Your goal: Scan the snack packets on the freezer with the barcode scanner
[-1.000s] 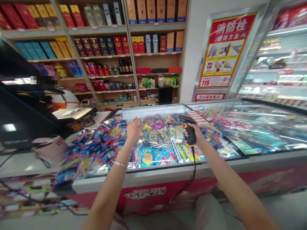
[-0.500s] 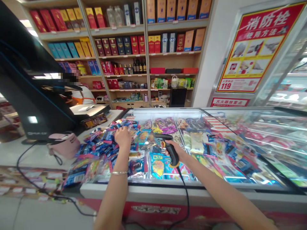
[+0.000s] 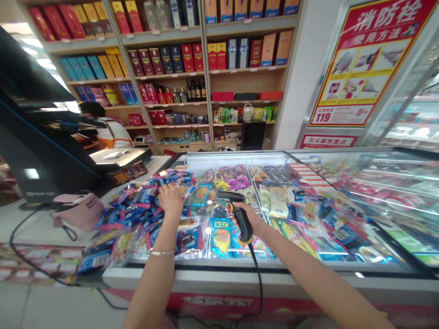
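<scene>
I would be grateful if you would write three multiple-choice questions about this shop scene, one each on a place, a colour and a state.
1. Where is the pink bag?
A) On the counter beside the freezer
B) On a shelf
C) On the floor

2. What colour is the body of the scanner in the right hand?
A) White
B) Red
C) Black

3. What is the left hand doing?
A) Holding a bottle
B) Touching the packets
C) Hanging at the person's side

Answers:
1. A, the bag sits on the counter, left of the freezer.
2. C, the scanner's grip and head show black.
3. B, its fingers lie on the heap.
</scene>
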A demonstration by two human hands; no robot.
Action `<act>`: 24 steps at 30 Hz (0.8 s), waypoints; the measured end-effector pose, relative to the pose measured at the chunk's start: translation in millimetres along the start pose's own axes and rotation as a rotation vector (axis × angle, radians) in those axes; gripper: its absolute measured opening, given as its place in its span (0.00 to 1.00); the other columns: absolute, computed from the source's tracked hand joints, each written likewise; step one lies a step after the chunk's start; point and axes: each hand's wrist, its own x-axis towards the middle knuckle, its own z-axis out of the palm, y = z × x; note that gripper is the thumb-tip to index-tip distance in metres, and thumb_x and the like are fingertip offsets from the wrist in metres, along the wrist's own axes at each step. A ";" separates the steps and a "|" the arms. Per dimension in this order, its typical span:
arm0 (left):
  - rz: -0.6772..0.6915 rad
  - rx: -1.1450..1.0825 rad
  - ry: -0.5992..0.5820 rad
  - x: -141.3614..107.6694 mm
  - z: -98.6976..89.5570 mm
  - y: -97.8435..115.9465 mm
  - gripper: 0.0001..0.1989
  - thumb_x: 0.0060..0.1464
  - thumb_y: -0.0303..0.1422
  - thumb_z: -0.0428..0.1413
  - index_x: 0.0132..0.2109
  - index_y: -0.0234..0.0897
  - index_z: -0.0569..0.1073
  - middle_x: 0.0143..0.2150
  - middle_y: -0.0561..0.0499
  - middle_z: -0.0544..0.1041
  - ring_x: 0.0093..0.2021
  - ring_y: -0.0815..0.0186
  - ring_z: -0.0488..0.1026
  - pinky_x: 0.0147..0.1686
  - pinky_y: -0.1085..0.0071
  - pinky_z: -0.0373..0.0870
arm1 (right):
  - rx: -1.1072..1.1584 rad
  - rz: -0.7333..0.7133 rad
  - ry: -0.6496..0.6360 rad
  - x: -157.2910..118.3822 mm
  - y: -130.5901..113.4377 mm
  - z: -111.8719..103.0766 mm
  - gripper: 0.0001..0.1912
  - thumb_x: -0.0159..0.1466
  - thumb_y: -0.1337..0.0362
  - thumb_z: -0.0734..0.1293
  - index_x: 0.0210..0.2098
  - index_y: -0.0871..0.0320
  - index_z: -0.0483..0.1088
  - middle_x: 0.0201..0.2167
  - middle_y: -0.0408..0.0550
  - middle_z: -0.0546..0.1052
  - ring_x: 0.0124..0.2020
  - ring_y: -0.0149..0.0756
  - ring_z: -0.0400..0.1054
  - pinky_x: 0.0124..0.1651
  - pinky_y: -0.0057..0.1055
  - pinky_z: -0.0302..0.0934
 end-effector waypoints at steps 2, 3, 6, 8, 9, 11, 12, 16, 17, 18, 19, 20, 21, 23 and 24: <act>-0.009 0.009 0.030 -2.2 3.4 1.8 0.20 0.58 0.25 0.39 0.49 0.23 0.72 0.48 0.30 0.72 0.50 0.48 0.67 0.43 0.59 0.68 | -0.011 0.004 -0.002 -0.1 -0.2 -0.7 0.11 0.56 0.57 0.65 0.29 0.59 0.72 0.20 0.45 0.73 0.16 0.28 0.62 0.18 0.24 0.57; -0.008 0.010 0.042 -3.2 5.0 2.2 0.20 0.58 0.25 0.39 0.49 0.22 0.72 0.48 0.29 0.72 0.50 0.47 0.67 0.44 0.58 0.67 | -0.019 0.007 -0.005 -0.4 -0.5 -0.8 0.11 0.57 0.57 0.65 0.29 0.59 0.71 0.19 0.44 0.72 0.16 0.28 0.61 0.18 0.24 0.57; 0.000 0.004 0.044 -5.3 8.1 1.3 0.20 0.59 0.26 0.39 0.49 0.22 0.72 0.49 0.28 0.71 0.51 0.46 0.67 0.45 0.57 0.67 | -0.028 0.011 -0.009 -1.5 -1.9 0.0 0.11 0.58 0.57 0.64 0.30 0.59 0.71 0.16 0.44 0.70 0.15 0.28 0.61 0.18 0.24 0.56; 0.014 -0.007 0.026 -5.9 8.2 0.5 0.20 0.59 0.26 0.40 0.50 0.22 0.72 0.50 0.28 0.71 0.53 0.46 0.66 0.46 0.58 0.66 | -0.024 0.011 -0.004 -2.1 -2.6 0.7 0.10 0.57 0.58 0.65 0.30 0.59 0.71 0.16 0.43 0.70 0.15 0.28 0.61 0.17 0.24 0.56; 0.024 -0.012 0.016 -6.1 7.9 0.5 0.20 0.58 0.25 0.40 0.50 0.23 0.72 0.50 0.28 0.70 0.53 0.46 0.66 0.46 0.58 0.66 | -0.021 0.009 -0.002 -2.3 -2.7 0.9 0.10 0.57 0.58 0.65 0.30 0.59 0.71 0.16 0.43 0.70 0.15 0.28 0.61 0.17 0.23 0.56; 0.052 -0.010 -0.004 -6.1 6.7 1.3 0.19 0.58 0.25 0.41 0.50 0.23 0.71 0.50 0.29 0.70 0.52 0.46 0.66 0.45 0.58 0.67 | -0.018 0.002 0.001 -2.2 -2.3 0.9 0.10 0.56 0.58 0.65 0.30 0.59 0.72 0.18 0.44 0.72 0.15 0.28 0.61 0.17 0.23 0.56; 0.067 -0.002 -0.013 -6.1 6.1 2.0 0.19 0.59 0.25 0.40 0.50 0.23 0.71 0.49 0.29 0.70 0.52 0.46 0.66 0.44 0.58 0.67 | -0.016 -0.005 0.002 -2.0 -1.9 0.6 0.10 0.55 0.58 0.66 0.29 0.59 0.72 0.19 0.44 0.73 0.15 0.27 0.62 0.17 0.23 0.57; 0.126 0.041 -0.076 -5.2 3.0 4.5 0.17 0.59 0.25 0.42 0.49 0.24 0.71 0.48 0.31 0.71 0.51 0.48 0.67 0.43 0.61 0.69 | -0.009 -0.028 0.000 0.3 -1.0 -0.9 0.10 0.54 0.58 0.67 0.28 0.60 0.71 0.23 0.46 0.75 0.16 0.27 0.62 0.17 0.23 0.57; 0.146 0.046 -0.097 -4.9 2.4 4.7 0.16 0.58 0.25 0.43 0.49 0.24 0.71 0.47 0.32 0.71 0.51 0.49 0.67 0.43 0.62 0.69 | -0.005 -0.030 0.001 0.9 -1.3 -1.2 0.11 0.54 0.58 0.67 0.28 0.60 0.72 0.23 0.46 0.75 0.15 0.27 0.62 0.17 0.23 0.57; 0.164 0.049 -0.121 -4.8 1.9 4.5 0.16 0.57 0.25 0.45 0.48 0.24 0.71 0.47 0.32 0.71 0.51 0.49 0.67 0.43 0.62 0.69 | -0.003 -0.031 0.003 1.3 -1.9 -1.5 0.11 0.54 0.58 0.66 0.29 0.60 0.72 0.23 0.46 0.75 0.15 0.27 0.62 0.17 0.23 0.57; 0.179 0.052 -0.147 -4.7 1.8 4.0 0.15 0.56 0.25 0.47 0.48 0.24 0.71 0.47 0.32 0.71 0.50 0.49 0.67 0.44 0.62 0.68 | 0.000 -0.031 0.007 1.5 -2.7 -1.6 0.11 0.54 0.58 0.66 0.29 0.60 0.72 0.23 0.46 0.74 0.15 0.27 0.61 0.16 0.23 0.56; 0.191 0.053 -0.172 -4.6 2.0 3.4 0.15 0.55 0.25 0.48 0.48 0.25 0.71 0.47 0.32 0.71 0.50 0.49 0.67 0.44 0.62 0.68 | 0.002 -0.031 0.011 1.5 -3.6 -1.7 0.11 0.54 0.58 0.66 0.29 0.60 0.72 0.22 0.46 0.74 0.15 0.27 0.61 0.16 0.23 0.56; 0.201 0.051 -0.194 -4.6 2.6 2.6 0.15 0.54 0.26 0.50 0.48 0.25 0.72 0.47 0.32 0.70 0.51 0.48 0.66 0.44 0.62 0.68 | 0.004 -0.034 0.017 1.3 -4.6 -1.8 0.11 0.54 0.58 0.66 0.29 0.60 0.72 0.21 0.46 0.74 0.15 0.26 0.61 0.16 0.23 0.56; 0.221 0.037 -0.229 -4.6 5.1 0.9 0.15 0.54 0.27 0.51 0.48 0.27 0.72 0.48 0.33 0.70 0.51 0.48 0.66 0.44 0.62 0.68 | 0.004 -0.043 0.027 0.7 -6.3 -1.9 0.11 0.55 0.58 0.67 0.28 0.61 0.72 0.21 0.45 0.73 0.15 0.26 0.61 0.17 0.23 0.57; 0.232 0.027 -0.240 -4.6 6.8 0.0 0.16 0.53 0.27 0.52 0.50 0.28 0.71 0.49 0.34 0.69 0.51 0.48 0.66 0.43 0.62 0.68 | 0.004 -0.048 0.031 0.6 -6.9 -2.0 0.11 0.55 0.58 0.67 0.29 0.61 0.71 0.20 0.45 0.73 0.15 0.26 0.61 0.17 0.23 0.57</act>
